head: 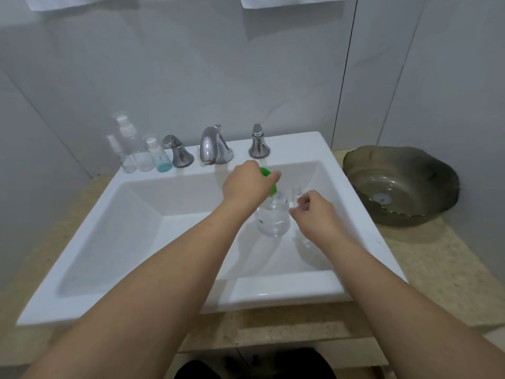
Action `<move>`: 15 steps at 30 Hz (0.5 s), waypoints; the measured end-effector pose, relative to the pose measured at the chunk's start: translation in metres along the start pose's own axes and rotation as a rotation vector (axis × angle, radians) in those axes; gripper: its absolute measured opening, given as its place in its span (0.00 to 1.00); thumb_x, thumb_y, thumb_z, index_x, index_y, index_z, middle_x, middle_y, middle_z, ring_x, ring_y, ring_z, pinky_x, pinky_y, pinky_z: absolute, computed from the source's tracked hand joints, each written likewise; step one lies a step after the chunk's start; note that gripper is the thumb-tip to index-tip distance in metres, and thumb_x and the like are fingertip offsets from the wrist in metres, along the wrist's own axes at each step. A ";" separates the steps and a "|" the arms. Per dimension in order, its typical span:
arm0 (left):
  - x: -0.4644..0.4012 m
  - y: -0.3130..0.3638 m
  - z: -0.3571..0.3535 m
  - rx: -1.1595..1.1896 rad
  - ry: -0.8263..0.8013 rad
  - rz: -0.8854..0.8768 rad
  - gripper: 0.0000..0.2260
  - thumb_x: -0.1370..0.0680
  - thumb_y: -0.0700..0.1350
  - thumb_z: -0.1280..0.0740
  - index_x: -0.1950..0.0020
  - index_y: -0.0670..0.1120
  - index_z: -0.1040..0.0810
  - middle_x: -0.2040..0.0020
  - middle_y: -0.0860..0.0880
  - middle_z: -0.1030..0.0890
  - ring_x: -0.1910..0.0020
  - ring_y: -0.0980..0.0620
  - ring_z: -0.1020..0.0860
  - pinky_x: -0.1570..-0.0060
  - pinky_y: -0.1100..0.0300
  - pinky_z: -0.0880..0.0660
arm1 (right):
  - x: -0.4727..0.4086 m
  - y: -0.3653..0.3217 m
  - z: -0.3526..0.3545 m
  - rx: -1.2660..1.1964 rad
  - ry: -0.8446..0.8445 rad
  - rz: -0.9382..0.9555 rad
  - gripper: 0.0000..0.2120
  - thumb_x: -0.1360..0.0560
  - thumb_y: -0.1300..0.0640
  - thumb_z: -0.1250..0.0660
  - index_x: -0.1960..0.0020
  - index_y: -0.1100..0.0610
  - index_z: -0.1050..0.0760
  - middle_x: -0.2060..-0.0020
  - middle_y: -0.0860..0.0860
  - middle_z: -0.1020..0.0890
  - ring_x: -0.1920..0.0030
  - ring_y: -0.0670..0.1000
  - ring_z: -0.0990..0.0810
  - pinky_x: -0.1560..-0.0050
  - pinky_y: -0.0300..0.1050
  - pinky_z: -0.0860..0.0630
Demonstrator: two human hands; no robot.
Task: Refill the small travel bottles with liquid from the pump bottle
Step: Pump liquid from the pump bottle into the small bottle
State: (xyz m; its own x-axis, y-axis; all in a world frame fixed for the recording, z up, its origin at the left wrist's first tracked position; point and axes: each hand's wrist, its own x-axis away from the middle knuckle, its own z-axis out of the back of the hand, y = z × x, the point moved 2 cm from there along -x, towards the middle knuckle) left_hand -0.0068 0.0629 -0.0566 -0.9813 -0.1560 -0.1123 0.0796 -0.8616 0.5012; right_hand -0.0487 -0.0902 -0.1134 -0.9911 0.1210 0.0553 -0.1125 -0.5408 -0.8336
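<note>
A clear pump bottle (273, 218) with a green pump head (269, 179) stands in the right part of the white sink (153, 203). My left hand (246, 184) lies over the green pump head, fingers curled round it. Just to the right, my right hand (314, 214) holds a small clear travel bottle (296, 194) upright beside the pump spout. Three more travel bottles stand on the sink's back left ledge: a thin one (124, 157), a tall spray one (135, 149) and a short one with blue liquid (159, 157).
A chrome tap (213, 144) with two handles (177, 151) (259, 143) sits on the sink's back ledge. A dark glass bowl (401, 184) stands on the beige counter (437, 263) at the right. Tiled wall rises behind; white towels hang at the top.
</note>
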 end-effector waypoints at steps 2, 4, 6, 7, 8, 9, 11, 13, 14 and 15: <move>-0.002 0.002 0.000 -0.040 0.015 0.003 0.15 0.23 0.55 0.35 0.61 0.46 0.29 0.64 0.48 0.24 0.64 0.45 0.25 0.71 0.57 0.39 | -0.002 0.001 0.001 -0.002 0.002 -0.007 0.10 0.24 0.54 0.34 0.44 0.54 0.29 0.58 0.44 0.26 0.53 0.51 0.23 0.51 0.46 0.26; -0.002 0.003 0.000 -0.055 0.015 0.003 0.12 0.23 0.51 0.35 0.61 0.45 0.30 0.64 0.48 0.26 0.63 0.44 0.26 0.71 0.57 0.38 | -0.002 0.003 -0.001 -0.005 -0.015 -0.016 0.11 0.24 0.55 0.34 0.43 0.54 0.29 0.57 0.45 0.26 0.52 0.51 0.23 0.50 0.45 0.26; -0.002 0.005 0.002 -0.059 -0.008 -0.029 0.08 0.23 0.46 0.36 0.59 0.43 0.27 0.63 0.47 0.25 0.63 0.43 0.25 0.71 0.58 0.38 | -0.004 0.004 -0.002 -0.002 -0.041 -0.027 0.11 0.24 0.55 0.34 0.43 0.55 0.29 0.55 0.46 0.25 0.51 0.52 0.23 0.51 0.44 0.27; -0.003 0.003 0.004 -0.059 -0.033 -0.057 0.06 0.23 0.44 0.36 0.56 0.42 0.25 0.62 0.46 0.23 0.62 0.43 0.24 0.70 0.58 0.37 | -0.004 0.004 -0.003 -0.006 -0.047 -0.034 0.11 0.24 0.55 0.34 0.43 0.55 0.29 0.54 0.47 0.25 0.51 0.52 0.23 0.51 0.44 0.27; -0.004 0.001 0.006 -0.053 -0.061 -0.097 0.05 0.23 0.42 0.37 0.54 0.42 0.22 0.60 0.46 0.21 0.61 0.43 0.23 0.69 0.58 0.34 | -0.005 0.004 -0.002 -0.016 -0.047 -0.039 0.11 0.24 0.55 0.34 0.43 0.55 0.29 0.54 0.47 0.25 0.51 0.52 0.23 0.52 0.44 0.28; -0.006 -0.004 0.007 -0.038 -0.090 -0.140 0.06 0.23 0.41 0.37 0.51 0.43 0.21 0.58 0.45 0.20 0.59 0.43 0.22 0.67 0.57 0.31 | -0.006 0.004 -0.002 -0.031 -0.043 -0.042 0.11 0.24 0.55 0.34 0.43 0.54 0.29 0.54 0.47 0.25 0.51 0.52 0.23 0.52 0.44 0.28; -0.012 -0.017 0.009 0.049 -0.159 -0.195 0.07 0.20 0.41 0.37 0.47 0.46 0.20 0.52 0.46 0.18 0.53 0.43 0.20 0.56 0.52 0.23 | -0.010 0.003 -0.001 -0.062 -0.038 -0.036 0.10 0.24 0.55 0.34 0.43 0.53 0.29 0.54 0.46 0.25 0.53 0.51 0.23 0.55 0.43 0.29; -0.016 -0.030 0.009 0.189 -0.228 -0.218 0.08 0.18 0.40 0.38 0.46 0.49 0.20 0.50 0.47 0.17 0.49 0.45 0.19 0.45 0.47 0.21 | -0.013 0.000 -0.001 -0.057 -0.049 0.001 0.09 0.24 0.55 0.34 0.44 0.52 0.30 0.55 0.45 0.25 0.55 0.50 0.24 0.60 0.41 0.30; -0.018 -0.035 0.009 0.259 -0.262 -0.219 0.09 0.17 0.39 0.38 0.45 0.50 0.21 0.50 0.48 0.17 0.47 0.45 0.18 0.42 0.46 0.21 | -0.017 -0.002 -0.001 -0.037 -0.056 0.022 0.09 0.24 0.55 0.34 0.45 0.52 0.30 0.55 0.45 0.25 0.56 0.49 0.24 0.63 0.40 0.31; -0.019 -0.038 0.008 0.319 -0.297 -0.216 0.09 0.16 0.38 0.38 0.45 0.50 0.21 0.51 0.49 0.17 0.46 0.45 0.18 0.41 0.46 0.20 | -0.022 -0.003 -0.002 -0.012 -0.063 0.039 0.09 0.24 0.55 0.34 0.45 0.52 0.30 0.54 0.45 0.25 0.57 0.48 0.24 0.64 0.40 0.31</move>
State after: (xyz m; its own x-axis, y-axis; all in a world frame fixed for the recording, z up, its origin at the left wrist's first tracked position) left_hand 0.0076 0.1022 -0.0666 -0.9807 0.1948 -0.0166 -0.1438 -0.6608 0.7366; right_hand -0.0262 -0.0897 -0.1131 -0.9973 0.0472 0.0569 -0.0733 -0.5336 -0.8425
